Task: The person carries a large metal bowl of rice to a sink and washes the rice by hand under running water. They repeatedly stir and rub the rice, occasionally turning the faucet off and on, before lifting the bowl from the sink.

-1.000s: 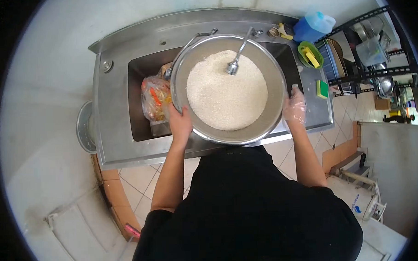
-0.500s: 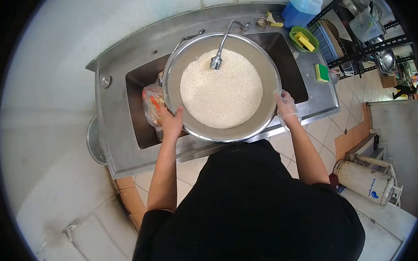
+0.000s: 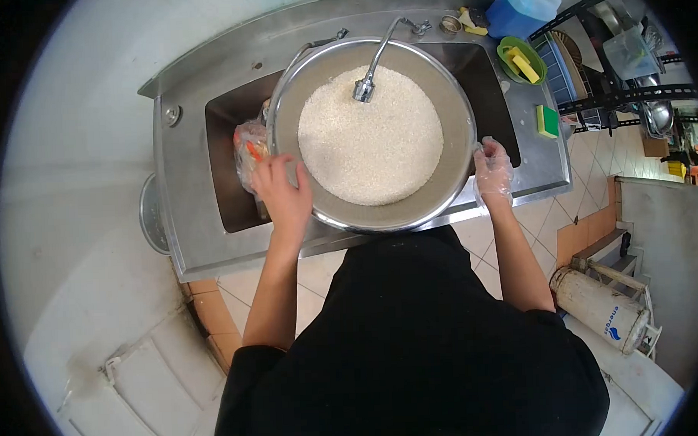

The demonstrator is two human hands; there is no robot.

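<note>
A large steel bowl (image 3: 457, 122) of white rice (image 3: 373, 144) rests over the sink. A chrome faucet (image 3: 365, 88) hangs over the rice. My bare left hand (image 3: 283, 193) is at the bowl's lower left rim, fingers loosely spread; whether they touch the rim is hard to tell. My right hand (image 3: 493, 173), in a clear plastic glove, is just outside the right rim with fingers slightly apart and nothing in them. Beside the left hand, in the sink, lies a clear plastic bag (image 3: 248, 152) with orange and pale contents, partly hidden by the bowl.
The steel sink counter (image 3: 187, 193) surrounds the basin (image 3: 230, 122). At right are a green bowl of yellow sponges (image 3: 522, 62), a green-yellow sponge (image 3: 547, 121) and a blue liquid jug (image 3: 520, 14). Black shelving (image 3: 629, 97) and a gas cylinder (image 3: 602, 305) are farther right.
Both hands have loosened from the bowl's rim: the right has moved slightly outward, and the left fingers have lifted and spread. The view has shifted slightly.
</note>
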